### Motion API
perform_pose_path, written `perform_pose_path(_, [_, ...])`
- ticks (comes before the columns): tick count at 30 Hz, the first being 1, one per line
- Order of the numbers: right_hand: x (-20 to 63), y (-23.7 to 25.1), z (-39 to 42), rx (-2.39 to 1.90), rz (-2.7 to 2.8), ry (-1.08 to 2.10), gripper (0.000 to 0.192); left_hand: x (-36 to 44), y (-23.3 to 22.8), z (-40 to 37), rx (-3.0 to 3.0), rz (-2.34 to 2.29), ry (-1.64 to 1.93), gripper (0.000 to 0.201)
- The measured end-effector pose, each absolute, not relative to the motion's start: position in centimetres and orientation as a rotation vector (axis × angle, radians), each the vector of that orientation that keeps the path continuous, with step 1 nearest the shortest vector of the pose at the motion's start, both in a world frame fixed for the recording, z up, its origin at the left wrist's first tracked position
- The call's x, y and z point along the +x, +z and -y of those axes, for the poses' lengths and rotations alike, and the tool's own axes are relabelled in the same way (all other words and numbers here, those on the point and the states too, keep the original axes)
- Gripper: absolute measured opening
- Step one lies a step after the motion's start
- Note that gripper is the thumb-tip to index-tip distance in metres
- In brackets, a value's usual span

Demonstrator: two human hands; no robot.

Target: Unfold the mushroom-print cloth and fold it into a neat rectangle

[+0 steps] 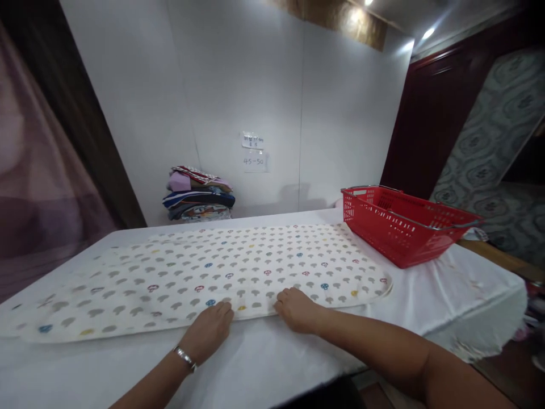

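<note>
Two hands, the left hand point(210, 330) and the right hand point(298, 309), lay flat with open grip on the near edge of the cream mushroom-print cloth point(204, 272), spread on the white-covered bench point(264, 363). Uneven pressing could wrinkle it, or drag the white cover beneath.

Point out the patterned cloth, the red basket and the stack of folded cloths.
patterned cloth point(238, 267), head view, on its printed middle
red basket point(383, 224), head view, on its near side wall
stack of folded cloths point(198, 200), head view, on the middle of the pile
</note>
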State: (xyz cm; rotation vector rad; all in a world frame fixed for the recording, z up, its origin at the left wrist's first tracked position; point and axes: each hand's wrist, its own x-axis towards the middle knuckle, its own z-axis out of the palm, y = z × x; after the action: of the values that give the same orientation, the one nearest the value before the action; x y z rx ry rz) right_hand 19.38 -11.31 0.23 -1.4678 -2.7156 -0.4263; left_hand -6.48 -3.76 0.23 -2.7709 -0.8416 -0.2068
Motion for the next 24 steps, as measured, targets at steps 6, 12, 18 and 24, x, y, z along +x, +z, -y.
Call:
perform_pose_path(6, [18.9,0.1,11.7,-1.488,2.789,-0.204,0.013,-7.6,-0.6,4.5,-2.795,0.786,-0.291,0.027])
perform_pose_path(12, [18.7,0.8,11.7,-1.641,2.66,0.081,0.021,-6.2,-0.6,4.9,-2.821,0.823,-0.307,0.031])
perform_pose_path(18, [19.4,-0.2,12.6,-1.617,2.58,-0.089,0.012,-2.8,-1.3,4.8,-2.854,0.667,-0.369,0.026])
perform_pose_path(24, [21.0,-1.8,14.0,-1.636,2.508,-0.289,0.011,-2.5,-1.9,4.2,-2.96,0.707,-0.501,0.022])
